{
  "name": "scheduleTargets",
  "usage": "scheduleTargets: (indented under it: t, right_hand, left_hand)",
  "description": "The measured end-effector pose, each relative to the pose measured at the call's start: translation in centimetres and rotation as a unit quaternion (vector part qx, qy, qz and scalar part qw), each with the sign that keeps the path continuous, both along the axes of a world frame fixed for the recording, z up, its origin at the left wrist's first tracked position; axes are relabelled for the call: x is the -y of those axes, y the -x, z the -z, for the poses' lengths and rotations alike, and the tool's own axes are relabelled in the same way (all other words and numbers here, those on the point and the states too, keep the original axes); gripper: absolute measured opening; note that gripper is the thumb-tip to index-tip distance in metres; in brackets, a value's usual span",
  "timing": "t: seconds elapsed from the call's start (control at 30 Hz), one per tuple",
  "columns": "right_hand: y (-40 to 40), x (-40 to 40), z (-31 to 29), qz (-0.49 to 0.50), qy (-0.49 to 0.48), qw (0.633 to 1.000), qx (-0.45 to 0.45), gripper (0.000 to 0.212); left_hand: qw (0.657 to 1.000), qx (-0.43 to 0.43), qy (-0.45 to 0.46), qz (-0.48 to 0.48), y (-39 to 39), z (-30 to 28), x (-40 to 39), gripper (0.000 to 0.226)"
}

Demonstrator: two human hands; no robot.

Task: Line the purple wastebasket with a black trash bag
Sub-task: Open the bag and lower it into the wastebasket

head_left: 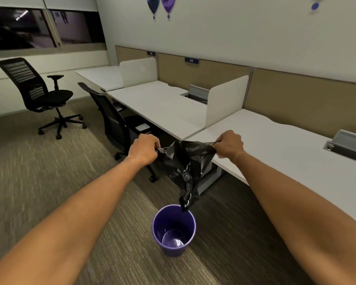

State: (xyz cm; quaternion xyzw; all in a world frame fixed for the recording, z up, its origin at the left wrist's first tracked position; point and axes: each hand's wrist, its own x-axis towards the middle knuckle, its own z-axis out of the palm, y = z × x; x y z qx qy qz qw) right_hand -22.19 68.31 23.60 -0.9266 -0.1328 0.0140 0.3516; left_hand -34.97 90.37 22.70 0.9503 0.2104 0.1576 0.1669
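A purple wastebasket (pixel 173 230) stands upright on the carpet, low in the middle of the view, with nothing inside it. Above it hangs a crumpled black trash bag (pixel 185 167), stretched at its top between both hands. My left hand (pixel 144 149) pinches the bag's left top corner. My right hand (pixel 229 144) pinches the right top corner. The bag narrows downward and its lowest tip dangles just over the basket's far rim.
White desks (pixel 286 149) with dividers run along the right, their edge close to my right arm. One black office chair (pixel 113 124) sits at the desk just left of the bag, another (pixel 39 93) stands further left. Carpeted floor (pixel 60 182) spreads left of the basket.
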Motion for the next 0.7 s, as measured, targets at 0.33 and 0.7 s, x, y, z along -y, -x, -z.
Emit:
scheduleTargets:
  t: [0.33,0.7]
  right_hand:
    - [0.3,-4.2,-0.6,-0.087,-0.153,0.973,-0.148,0.01]
    - [-1.8,-3.0,-1.8,-0.285,0.085,0.955,0.008,0.013]
  left_hand:
    - [0.985,-0.115,0.125,0.03,-1.9,-0.1,1.7,0.055]
    - [0.991,0.01,0.135,0.003,-4.2,-0.2,1.8,0.012]
